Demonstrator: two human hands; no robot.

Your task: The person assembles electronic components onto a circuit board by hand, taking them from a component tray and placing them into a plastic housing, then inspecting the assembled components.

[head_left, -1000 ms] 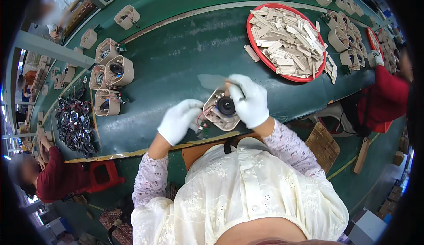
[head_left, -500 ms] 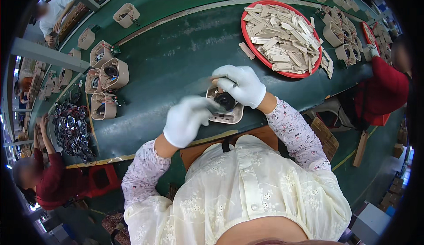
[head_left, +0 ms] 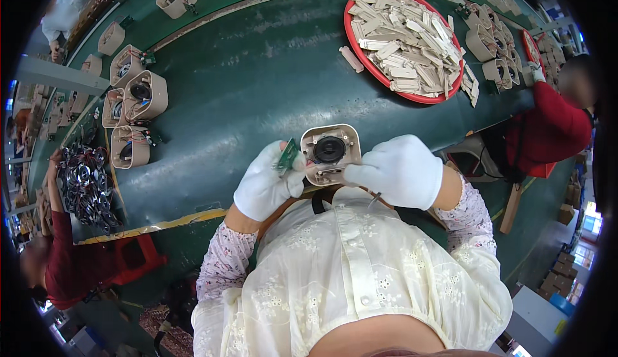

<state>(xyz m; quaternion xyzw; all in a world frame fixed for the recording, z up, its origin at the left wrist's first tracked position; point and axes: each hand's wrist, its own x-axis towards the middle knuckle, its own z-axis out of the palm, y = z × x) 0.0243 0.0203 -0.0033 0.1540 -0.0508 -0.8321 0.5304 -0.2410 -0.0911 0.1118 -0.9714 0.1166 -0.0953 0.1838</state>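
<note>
A beige plastic housing (head_left: 353, 136) stands open side up at the table's near edge, with a round black speaker (head_left: 329, 150) inside it. Pinched in my white-gloved left hand (head_left: 264, 186), at the housing's left side, is a green circuit board (head_left: 287, 155). My gloved right hand (head_left: 402, 173) is closed, its fingertips at the housing's lower right rim. From under that hand pokes the tip of a thin metal tool (head_left: 374, 199); the rest of it is hidden in the glove.
A red tub (head_left: 349, 35) heaped with beige plastic strips stands at the far right, one loose strip (head_left: 351, 59) beside it. Several housings (head_left: 147, 93) with wires stand at left, near a pile of dark ring-shaped parts (head_left: 87, 183). People in red (head_left: 547, 122) sit on both sides.
My left hand has drawn back left and now shows the circuit board. My right hand has moved from above the housing down to its lower right, uncovering the speaker.
</note>
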